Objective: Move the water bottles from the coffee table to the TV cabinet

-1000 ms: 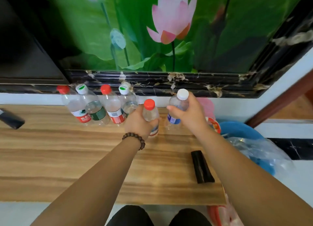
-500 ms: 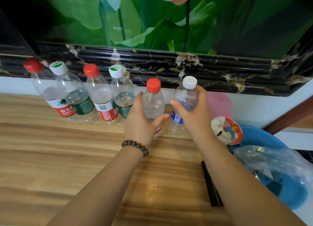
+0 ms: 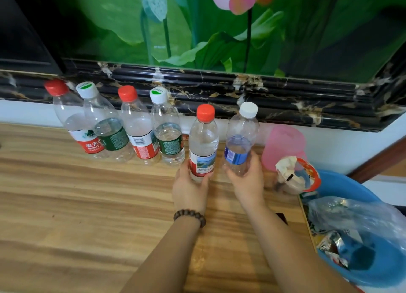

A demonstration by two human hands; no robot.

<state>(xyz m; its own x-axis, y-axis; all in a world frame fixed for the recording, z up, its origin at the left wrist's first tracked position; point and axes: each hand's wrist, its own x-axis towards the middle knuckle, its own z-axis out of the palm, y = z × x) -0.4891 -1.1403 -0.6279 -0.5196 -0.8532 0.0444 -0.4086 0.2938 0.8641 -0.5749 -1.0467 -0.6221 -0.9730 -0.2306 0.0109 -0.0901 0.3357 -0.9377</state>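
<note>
Several clear water bottles stand in a row along the back of the wooden TV cabinet top (image 3: 87, 205). The red-capped bottle (image 3: 203, 143) with a red and white label stands upright on the wood, and my left hand (image 3: 190, 188) wraps its base. Right of it, the white-capped bottle (image 3: 240, 139) with a blue label stands upright too, with my right hand (image 3: 247, 179) around its lower part. To the left stand two more red-capped bottles (image 3: 136, 126) and two white-capped, green-labelled ones (image 3: 168, 130). Both hands sit low on their bottles, fingers curled loosely around them.
A pink plastic cup (image 3: 283, 145) stands right of the bottles, with a torn-open snack cup (image 3: 296, 176) in front of it. Past the cabinet's right edge is a blue bin (image 3: 351, 268) lined with a plastic bag. A dark marble frame (image 3: 241, 88) and lotus picture rise behind.
Both hands slid down from the bottles' upper parts to their bases as the two bottles came to stand on the cabinet. The view moved closer to the row.
</note>
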